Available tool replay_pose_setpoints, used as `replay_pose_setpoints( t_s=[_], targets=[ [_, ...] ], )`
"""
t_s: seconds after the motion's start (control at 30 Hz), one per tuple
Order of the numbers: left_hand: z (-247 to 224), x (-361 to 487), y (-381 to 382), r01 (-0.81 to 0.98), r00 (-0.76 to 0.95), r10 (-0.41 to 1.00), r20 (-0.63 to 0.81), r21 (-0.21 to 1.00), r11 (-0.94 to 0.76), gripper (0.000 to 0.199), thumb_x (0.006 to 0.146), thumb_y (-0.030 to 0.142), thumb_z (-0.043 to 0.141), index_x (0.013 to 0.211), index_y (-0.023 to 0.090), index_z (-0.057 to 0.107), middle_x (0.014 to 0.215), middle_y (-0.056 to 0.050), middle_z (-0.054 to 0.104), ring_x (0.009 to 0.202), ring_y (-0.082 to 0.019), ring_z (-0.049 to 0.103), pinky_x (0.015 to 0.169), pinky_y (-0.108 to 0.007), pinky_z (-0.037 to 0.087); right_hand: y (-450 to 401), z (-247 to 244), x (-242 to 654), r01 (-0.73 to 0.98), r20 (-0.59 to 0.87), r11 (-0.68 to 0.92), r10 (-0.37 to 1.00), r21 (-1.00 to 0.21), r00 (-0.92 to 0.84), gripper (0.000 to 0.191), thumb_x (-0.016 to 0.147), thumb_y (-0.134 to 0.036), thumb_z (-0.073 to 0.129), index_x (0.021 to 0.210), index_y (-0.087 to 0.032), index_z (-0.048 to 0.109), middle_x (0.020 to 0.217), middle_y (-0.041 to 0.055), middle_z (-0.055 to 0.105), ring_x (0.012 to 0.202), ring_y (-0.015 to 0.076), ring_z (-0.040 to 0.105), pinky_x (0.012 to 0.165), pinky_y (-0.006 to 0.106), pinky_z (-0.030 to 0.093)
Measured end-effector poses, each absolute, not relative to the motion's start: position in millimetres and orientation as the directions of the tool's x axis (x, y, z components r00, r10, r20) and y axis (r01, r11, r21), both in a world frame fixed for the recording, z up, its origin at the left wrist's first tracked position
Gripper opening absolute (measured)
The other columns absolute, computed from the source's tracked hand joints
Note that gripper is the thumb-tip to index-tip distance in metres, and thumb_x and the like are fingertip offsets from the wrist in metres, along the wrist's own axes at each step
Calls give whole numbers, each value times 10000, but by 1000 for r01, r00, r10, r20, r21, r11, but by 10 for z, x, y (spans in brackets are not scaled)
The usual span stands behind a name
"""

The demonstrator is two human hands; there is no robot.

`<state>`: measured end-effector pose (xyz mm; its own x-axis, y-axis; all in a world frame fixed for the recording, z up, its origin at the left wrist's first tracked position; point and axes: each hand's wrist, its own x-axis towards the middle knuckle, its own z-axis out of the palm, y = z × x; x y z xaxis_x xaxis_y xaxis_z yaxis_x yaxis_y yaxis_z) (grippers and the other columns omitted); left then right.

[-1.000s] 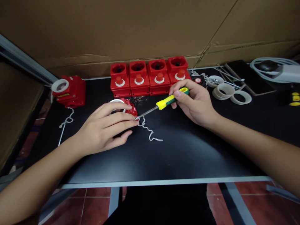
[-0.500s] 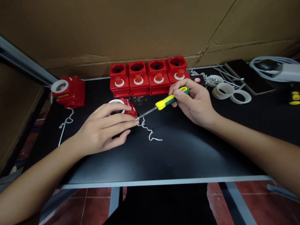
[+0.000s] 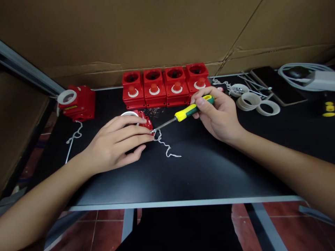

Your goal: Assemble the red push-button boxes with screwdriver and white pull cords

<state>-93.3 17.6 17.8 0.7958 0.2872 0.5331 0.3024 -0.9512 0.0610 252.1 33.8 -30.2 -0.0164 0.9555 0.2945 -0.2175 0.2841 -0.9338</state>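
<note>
My right hand (image 3: 220, 115) is closed around the yellow and green handle of a screwdriver (image 3: 183, 114), its shaft slanting down to the left. The tip meets the corner of a red plastic housing (image 3: 148, 122), by the fingertips of my left hand (image 3: 112, 144). That hand lies over the housing with fingers curved onto it and hides most of it. A white ring (image 3: 128, 113) shows on the housing's far side. From the same corner a thin white cord (image 3: 167, 148) trails onto the black table (image 3: 188, 174). A small shiny piece at the tip is too small to name.
Several red units (image 3: 155, 92) stand in a row against the cardboard wall (image 3: 131, 35). Another red unit (image 3: 85, 101) with a corded metal rod (image 3: 69, 152) is at the left. White rings (image 3: 268, 107), a phone (image 3: 277, 85) and a coiled cable (image 3: 285, 78) lie at the right.
My right hand and the screwdriver handle have shifted slightly right. The tip stays at the housing's corner, and my left hand has hardly moved.
</note>
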Motion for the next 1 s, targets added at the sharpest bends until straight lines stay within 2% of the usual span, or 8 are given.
replay_pose_setpoints(
  t_s=[0.13,0.33,0.53,0.83,1.0],
  targets=[
    [143,-921,133,362,713,388,584,167,-917,198,1135,177,891,1265,252,761,1191,-38,932,1261,-297,908,1090,-476,790,309,-283,2505,-219,286,264,955,-939,-75,517,874,-647,1126,958,-253,801,856,-18,755,658,117,682,615,262,607],
    [173,-908,104,450,619,463,634,196,-871,288,1093,122,918,1271,290,766,1208,-34,928,1243,-308,901,1056,-524,791,273,-262,2478,-256,265,229,957,-939,-116,536,839,-604,1158,950,-231,789,876,-20,783,615,97,704,567,231,624],
    [197,-896,140,415,637,400,659,144,-898,274,1038,105,935,1202,286,810,1107,-23,924,1124,-318,919,986,-512,789,273,-283,2470,-266,280,239,951,-934,-128,521,853,-570,1159,943,-220,784,889,-13,795,592,86,707,566,223,628],
    [202,-900,121,426,648,386,656,108,-898,221,1080,124,904,1163,298,796,1052,-5,915,1089,-303,917,962,-512,802,238,-233,2459,-186,243,217,961,-958,-133,589,815,-657,1154,935,-243,753,924,-5,797,582,100,682,563,282,624],
    [206,-913,112,440,643,398,655,110,-891,217,1079,142,894,1170,311,793,1056,1,907,1095,-309,913,958,-521,797,240,-231,2468,-181,251,223,957,-958,-149,594,814,-647,1158,936,-242,742,936,-4,798,586,101,686,566,285,623]
  ],
)
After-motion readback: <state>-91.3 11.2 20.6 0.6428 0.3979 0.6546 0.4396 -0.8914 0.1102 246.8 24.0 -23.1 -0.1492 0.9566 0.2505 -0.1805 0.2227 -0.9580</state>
